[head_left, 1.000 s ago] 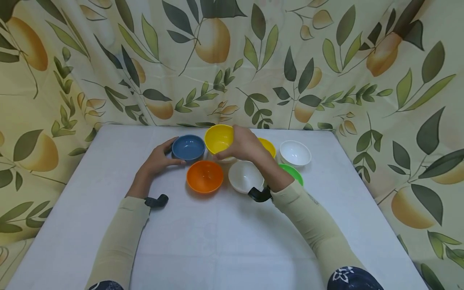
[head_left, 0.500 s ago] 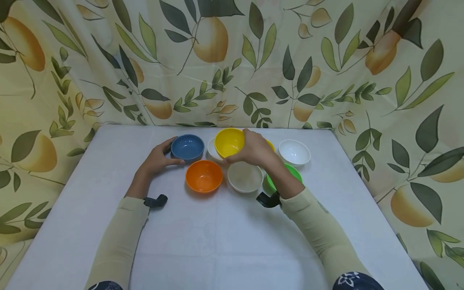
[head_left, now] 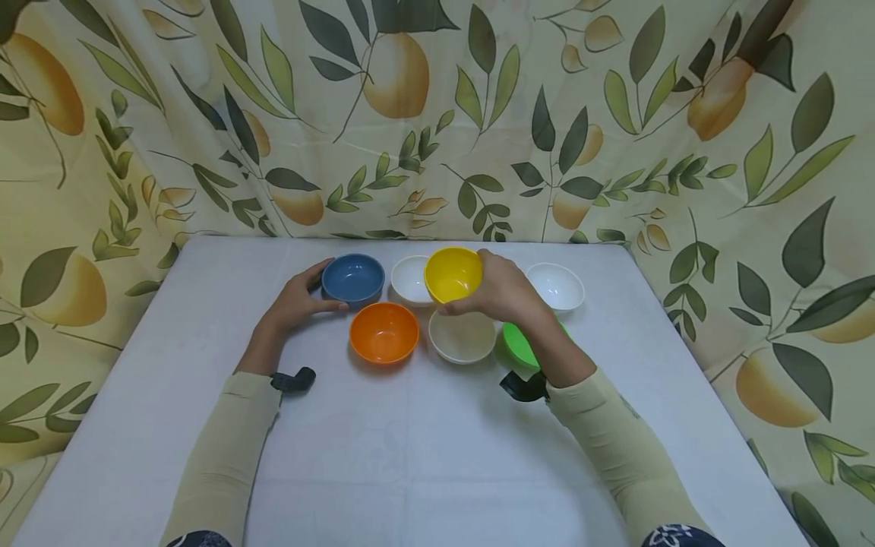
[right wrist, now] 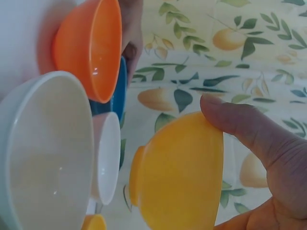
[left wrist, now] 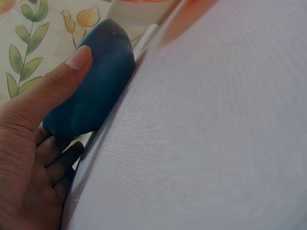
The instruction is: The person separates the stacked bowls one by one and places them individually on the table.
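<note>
My right hand [head_left: 507,290] holds a yellow bowl [head_left: 453,275] by its side, raised above the table. In the right wrist view, the thumb [right wrist: 240,117] lies at the rim of that bowl [right wrist: 182,177], and its base hangs free. My left hand [head_left: 295,302] grips a blue bowl [head_left: 352,279] that stands on the table, thumb at the near side and fingers round the left. Seen from the left wrist, the thumb presses the outer wall of the blue bowl [left wrist: 103,81]. An orange bowl [head_left: 384,334] stands just in front of the blue one.
A white bowl [head_left: 410,279] stands behind, a cream bowl [head_left: 462,338] in front. A green bowl [head_left: 519,346] is partly under the right forearm; another white bowl [head_left: 557,287] is at right. A second yellow bowl [right wrist: 94,223] barely shows. A patterned cloth [head_left: 437,152] hangs behind the table.
The right hand has carried the yellow bowl rightward, uncovering the white bowl at the back and now covering the second yellow bowl in the head view. The left hand and blue bowl stay put.
</note>
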Demonstrator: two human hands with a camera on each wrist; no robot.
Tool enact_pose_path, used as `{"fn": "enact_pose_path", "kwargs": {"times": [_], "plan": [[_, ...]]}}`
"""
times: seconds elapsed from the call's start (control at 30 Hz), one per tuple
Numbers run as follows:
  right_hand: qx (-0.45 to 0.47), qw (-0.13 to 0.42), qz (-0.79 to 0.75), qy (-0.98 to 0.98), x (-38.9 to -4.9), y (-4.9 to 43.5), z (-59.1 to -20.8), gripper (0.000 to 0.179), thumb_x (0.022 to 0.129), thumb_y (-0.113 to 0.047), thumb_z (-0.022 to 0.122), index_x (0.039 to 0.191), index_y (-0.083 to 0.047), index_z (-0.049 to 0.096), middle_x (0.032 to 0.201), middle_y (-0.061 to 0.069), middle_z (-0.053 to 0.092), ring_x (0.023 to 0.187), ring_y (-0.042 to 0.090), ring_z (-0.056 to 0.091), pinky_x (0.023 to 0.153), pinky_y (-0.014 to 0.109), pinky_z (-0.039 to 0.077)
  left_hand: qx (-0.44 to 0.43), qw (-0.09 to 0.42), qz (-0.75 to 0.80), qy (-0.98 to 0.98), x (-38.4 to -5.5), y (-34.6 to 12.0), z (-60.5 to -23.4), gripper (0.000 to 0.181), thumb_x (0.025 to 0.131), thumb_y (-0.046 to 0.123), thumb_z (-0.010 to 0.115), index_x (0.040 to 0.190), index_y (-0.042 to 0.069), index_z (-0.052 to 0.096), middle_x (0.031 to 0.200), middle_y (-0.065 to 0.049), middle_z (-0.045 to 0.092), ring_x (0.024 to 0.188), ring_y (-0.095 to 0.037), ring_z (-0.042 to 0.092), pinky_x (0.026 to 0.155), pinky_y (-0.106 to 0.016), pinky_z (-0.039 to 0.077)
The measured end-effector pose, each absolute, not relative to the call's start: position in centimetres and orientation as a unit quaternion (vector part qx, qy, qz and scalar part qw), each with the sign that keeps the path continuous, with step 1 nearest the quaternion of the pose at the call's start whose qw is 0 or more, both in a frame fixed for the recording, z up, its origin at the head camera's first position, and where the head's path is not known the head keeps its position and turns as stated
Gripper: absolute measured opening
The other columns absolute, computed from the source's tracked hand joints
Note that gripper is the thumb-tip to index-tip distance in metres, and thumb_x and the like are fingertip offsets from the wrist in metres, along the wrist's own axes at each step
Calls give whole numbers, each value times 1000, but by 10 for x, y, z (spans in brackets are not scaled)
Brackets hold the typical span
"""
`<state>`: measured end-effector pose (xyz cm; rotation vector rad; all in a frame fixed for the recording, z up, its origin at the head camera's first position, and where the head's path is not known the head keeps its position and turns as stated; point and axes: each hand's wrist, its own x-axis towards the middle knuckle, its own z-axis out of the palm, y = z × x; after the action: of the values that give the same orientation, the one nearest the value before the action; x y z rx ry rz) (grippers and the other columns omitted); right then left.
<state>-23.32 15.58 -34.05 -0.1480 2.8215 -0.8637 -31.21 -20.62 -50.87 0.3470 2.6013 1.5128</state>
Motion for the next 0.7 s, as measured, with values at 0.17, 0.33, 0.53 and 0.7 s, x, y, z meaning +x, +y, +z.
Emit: {"fn": "enact_pose_path", "kwargs": {"times": [0.17,0.33,0.53,0.7], "plan": [[-32,95,-290,952,-231,167,-344,107,68,-43,98,148,2,43,125,17,62,109,36,60,92,50,59,112,57,493,861,-312,-206,-509,110,78,36,95,166,16,33,170,-14,32,157,-37,25,126,-60,21],[-16,98,-283,954,-226,181,-345,114,68,-47,96,152,4,39,129,20,61,111,38,59,93,51,58,107,56,487,865,-312,-205,-508,110,78,37,95,167,17,33,170,-14,31,157,-37,24,126,-60,21],[-4,96,-278,956,-218,198,-346,118,70,-49,94,155,7,35,134,24,59,113,39,58,95,53,57,113,50,493,861,-312,-205,-511,111,77,37,96,166,16,34,169,-13,33,157,-37,25,125,-61,22],[0,89,-280,956,-212,211,-348,114,72,-48,94,152,9,37,132,26,59,112,40,58,94,54,57,114,48,494,861,-313,-205,-512,111,77,39,96,166,15,34,169,-14,32,156,-38,25,125,-62,22]]}}
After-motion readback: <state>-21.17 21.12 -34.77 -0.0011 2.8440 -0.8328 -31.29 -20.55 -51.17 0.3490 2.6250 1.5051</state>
